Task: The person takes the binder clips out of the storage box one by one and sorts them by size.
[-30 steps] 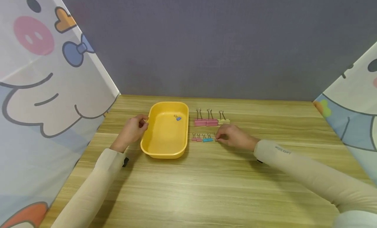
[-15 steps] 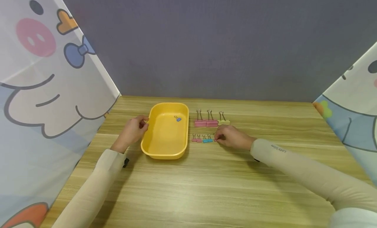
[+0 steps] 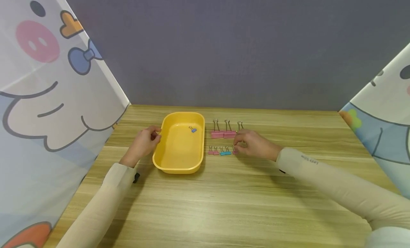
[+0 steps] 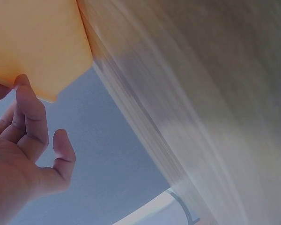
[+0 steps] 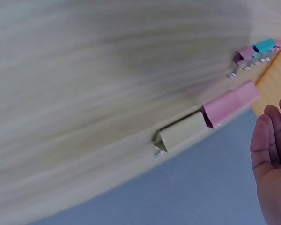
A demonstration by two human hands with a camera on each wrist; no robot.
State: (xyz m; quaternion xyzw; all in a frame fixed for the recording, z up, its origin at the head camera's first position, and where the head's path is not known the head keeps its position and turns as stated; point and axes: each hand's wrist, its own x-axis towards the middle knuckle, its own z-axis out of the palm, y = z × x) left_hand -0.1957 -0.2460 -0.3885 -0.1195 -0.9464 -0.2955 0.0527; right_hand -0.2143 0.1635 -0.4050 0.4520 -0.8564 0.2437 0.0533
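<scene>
My left hand (image 3: pixel 144 143) is at the left side of the yellow tray (image 3: pixel 179 169), its fingertips pinching the rim; the little finger stands away in the left wrist view. One small blue binder clip (image 3: pixel 193 130) lies in the tray. My right hand (image 3: pixel 254 145), fingers and thumb parted, hovers beside a small pink binder clip (image 3: pixel 235 152) at the right end of the front row. Left of that clip sit small blue binder clips (image 3: pixel 225 153) and small pink binder clips (image 3: pixel 213 153). The right wrist view shows relaxed fingers (image 5: pixel 260 145) holding nothing.
Behind the small row stand large pink binder clips (image 3: pixel 223 134) and a large pale-yellow binder clip (image 5: pixel 185 133), partly hidden by my right hand in the head view. The wooden table (image 3: pixel 198 205) ends at a grey back panel (image 3: pixel 224 52); cartoon-printed cloths flank both sides.
My right fingers have come off the small pink clip and lifted slightly back, parting, and now cover the large yellow clip's body. The left hand has stayed at the tray.
</scene>
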